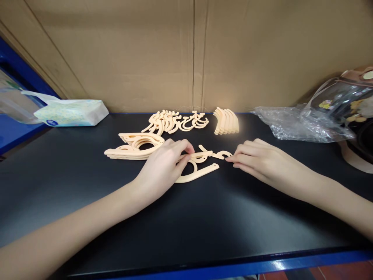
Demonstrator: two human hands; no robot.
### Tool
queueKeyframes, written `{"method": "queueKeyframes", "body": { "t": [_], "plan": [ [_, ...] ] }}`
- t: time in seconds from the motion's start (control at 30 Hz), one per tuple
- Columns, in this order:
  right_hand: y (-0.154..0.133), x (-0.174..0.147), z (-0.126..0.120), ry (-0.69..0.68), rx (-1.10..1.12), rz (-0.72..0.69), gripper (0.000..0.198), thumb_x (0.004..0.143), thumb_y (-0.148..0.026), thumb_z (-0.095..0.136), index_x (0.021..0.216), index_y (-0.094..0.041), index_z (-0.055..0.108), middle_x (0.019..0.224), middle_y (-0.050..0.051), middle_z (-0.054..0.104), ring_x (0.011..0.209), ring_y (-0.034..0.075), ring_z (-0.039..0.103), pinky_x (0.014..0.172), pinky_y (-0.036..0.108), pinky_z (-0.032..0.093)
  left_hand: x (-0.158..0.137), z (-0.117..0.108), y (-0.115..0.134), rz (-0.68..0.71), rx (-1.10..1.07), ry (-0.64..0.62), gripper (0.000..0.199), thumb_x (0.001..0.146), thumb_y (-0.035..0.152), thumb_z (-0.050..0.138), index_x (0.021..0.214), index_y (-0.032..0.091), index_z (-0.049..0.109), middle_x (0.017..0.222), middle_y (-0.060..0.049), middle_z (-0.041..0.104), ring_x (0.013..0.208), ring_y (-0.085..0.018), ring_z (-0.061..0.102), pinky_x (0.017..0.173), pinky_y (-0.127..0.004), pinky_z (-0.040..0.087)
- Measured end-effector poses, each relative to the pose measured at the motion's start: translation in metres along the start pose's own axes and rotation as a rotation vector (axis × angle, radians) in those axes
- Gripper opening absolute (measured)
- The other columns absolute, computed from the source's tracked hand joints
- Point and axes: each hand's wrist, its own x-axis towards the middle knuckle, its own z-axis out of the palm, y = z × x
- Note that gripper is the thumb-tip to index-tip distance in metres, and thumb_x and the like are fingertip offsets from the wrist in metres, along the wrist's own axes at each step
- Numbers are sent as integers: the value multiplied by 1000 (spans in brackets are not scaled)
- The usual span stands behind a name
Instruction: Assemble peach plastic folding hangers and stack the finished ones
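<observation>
My left hand (164,159) is closed in a pinch on a beige plastic hanger arm (204,154), whose free end points right. Beneath it lies another curved hanger arm (201,174), partly hidden by that hand. My right hand (259,157) pinches the end of a small beige hanger hook (224,154), close to the held arm's tip. Whether the hook and the arm are joined, I cannot tell. Beside my left hand is a stack of folding hangers (131,153), partly covered by the fingers.
Along the back of the black table (186,233) lie a heap of loose hooks (166,120) and a row of stacked hanger arms (226,121). A tissue pack (72,112) is at the left. Crumpled clear plastic (309,123) and a transparent bag (344,97) are at the right. Cardboard (116,54) stands behind.
</observation>
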Motion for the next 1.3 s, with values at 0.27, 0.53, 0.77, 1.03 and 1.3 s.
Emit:
{"method": "queueKeyframes", "body": {
  "t": [0.27,0.53,0.77,1.03,1.3],
  "plan": [
    [9,-2,4,50,11,-12,39,91,-3,37,108,-21,67,118,8,62,99,21,56,82,37,43,3,-9,0,263,119,-94,21,90,15,45,102,19,61,102,-4,65,96,-21,54,84,-35,42],
    [12,-1,5,78,-31,3,27,96,-21,44,99,-20,71,120,12,61,105,26,56,83,43,47,7,-12,-7,413,250,-110,21,96,20,44,98,18,65,103,-3,69,93,-21,54,81,-33,38],
    [3,3,9,71,77,17,28,96,-32,47,111,-20,67,121,11,61,109,24,56,90,43,46,8,-12,-11,505,291,-68,29,99,21,38,99,18,67,106,-2,72,93,-20,56,78,-33,36],
    [-6,3,8,14,259,-28,29,96,-29,47,119,-26,64,126,8,58,110,23,53,91,42,46,8,-11,-17,497,332,-35,31,97,19,39,105,21,68,109,-1,72,94,-21,57,80,-35,35],
    [3,1,3,32,263,-10,28,94,-31,50,117,-23,63,125,8,59,113,22,52,95,41,44,11,-11,-19,469,383,-12,28,96,17,40,100,20,68,106,-2,73,93,-21,58,77,-35,36]
  ]
}}
